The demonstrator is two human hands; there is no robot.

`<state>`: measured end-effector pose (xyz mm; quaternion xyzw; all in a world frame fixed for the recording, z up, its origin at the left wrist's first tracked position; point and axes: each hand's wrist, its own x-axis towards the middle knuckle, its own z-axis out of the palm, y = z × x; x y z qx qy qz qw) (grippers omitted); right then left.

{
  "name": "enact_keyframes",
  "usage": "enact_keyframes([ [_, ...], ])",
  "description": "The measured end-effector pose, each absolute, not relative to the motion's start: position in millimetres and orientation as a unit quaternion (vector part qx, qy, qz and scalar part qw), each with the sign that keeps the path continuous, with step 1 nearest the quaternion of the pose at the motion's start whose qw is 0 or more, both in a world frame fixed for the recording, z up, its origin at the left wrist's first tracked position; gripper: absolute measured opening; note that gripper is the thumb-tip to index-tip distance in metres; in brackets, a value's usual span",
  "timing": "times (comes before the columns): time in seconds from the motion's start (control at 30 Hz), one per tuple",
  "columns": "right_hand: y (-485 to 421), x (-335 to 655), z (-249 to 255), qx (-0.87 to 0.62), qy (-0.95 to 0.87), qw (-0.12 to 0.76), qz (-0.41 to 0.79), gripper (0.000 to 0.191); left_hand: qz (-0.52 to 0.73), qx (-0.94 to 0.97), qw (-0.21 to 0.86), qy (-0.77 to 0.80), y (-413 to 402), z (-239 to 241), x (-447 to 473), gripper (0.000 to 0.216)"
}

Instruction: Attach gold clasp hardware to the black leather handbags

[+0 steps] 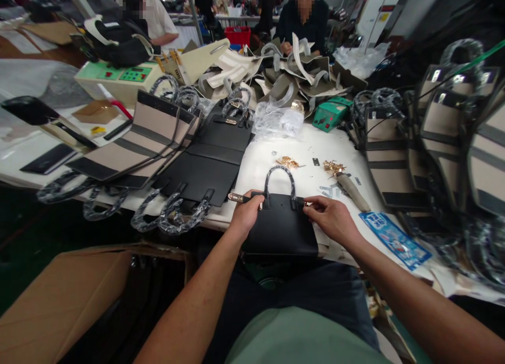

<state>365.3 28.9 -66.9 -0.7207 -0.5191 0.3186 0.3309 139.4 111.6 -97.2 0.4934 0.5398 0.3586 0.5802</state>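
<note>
A black bag panel [281,226] with a plastic-wrapped handle [280,179] lies at the near edge of the white table [268,159], in front of me. My left hand [246,212] grips its top left corner, closed around a gold metal clasp piece [236,198] that sticks out to the left. My right hand [331,216] pinches the panel's top right edge by the handle's base. Small heaps of gold metal fittings [288,162] and more gold fittings [333,167] lie just beyond the panel.
Stacks of black and beige bag panels [158,138] with wrapped handles cover the table's left; more beige bags [445,127] stand at the right. A tool with a grey handle [353,191] and a blue packet [394,239] lie to the right. A cardboard box [63,301] sits low left. People work across the table.
</note>
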Motion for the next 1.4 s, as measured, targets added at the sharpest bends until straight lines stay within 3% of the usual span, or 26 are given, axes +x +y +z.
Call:
enact_keyframes([
  [0.73,33.4,367.4,-64.3,-0.74,-0.528,0.259,0.326,0.024,0.364,0.497,0.59,0.522,111.2,-91.7,139.8,0.017],
  [1.17,31.0,376.2,-73.5,-0.696,-0.449,0.373,0.418,0.021,0.339,0.46,0.609,0.549,119.7,-93.1,141.4,0.02],
  [1.4,32.6,377.5,-81.1,-0.695,-0.455,0.371,0.415,0.02,0.328,0.434,0.614,0.572,126.0,-92.9,144.5,0.021],
])
